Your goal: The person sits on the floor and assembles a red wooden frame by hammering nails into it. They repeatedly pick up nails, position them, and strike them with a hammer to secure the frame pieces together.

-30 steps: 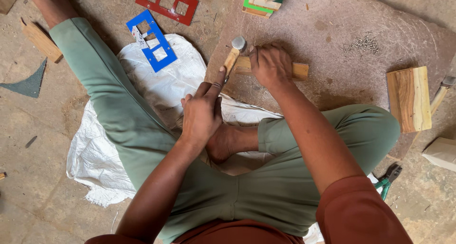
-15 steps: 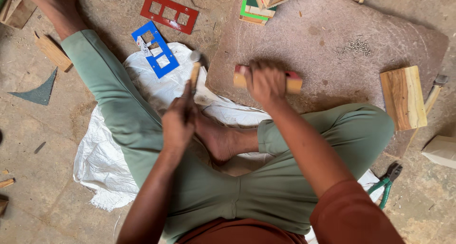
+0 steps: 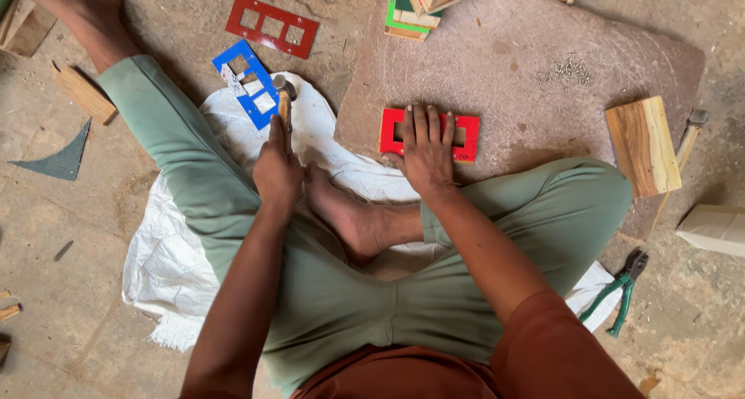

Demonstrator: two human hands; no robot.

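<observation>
1. Left hand [image 3: 278,170] has its grip wrapped around a hammer [image 3: 284,98], head held up clear.
2. Right hand [image 3: 425,149] lies flat, grip spread, pinning the red frame [image 3: 468,127] to the stone slab [image 3: 504,65].
3. Beyond it, nails [image 3: 570,67] lie within reach.

Person, seated: wearing loose sage-green trousers [image 3: 349,306], the cloth creasing at the knees and ending above the ankles, and a rust-brown short-sleeved top [image 3: 543,360] showing at the lower edge of the head view. Forearms, both hands [image 3: 278,170] [image 3: 425,154] and both feet [image 3: 341,209] are showing bare, carrying no gloves, rings, watch or shoes.
</observation>
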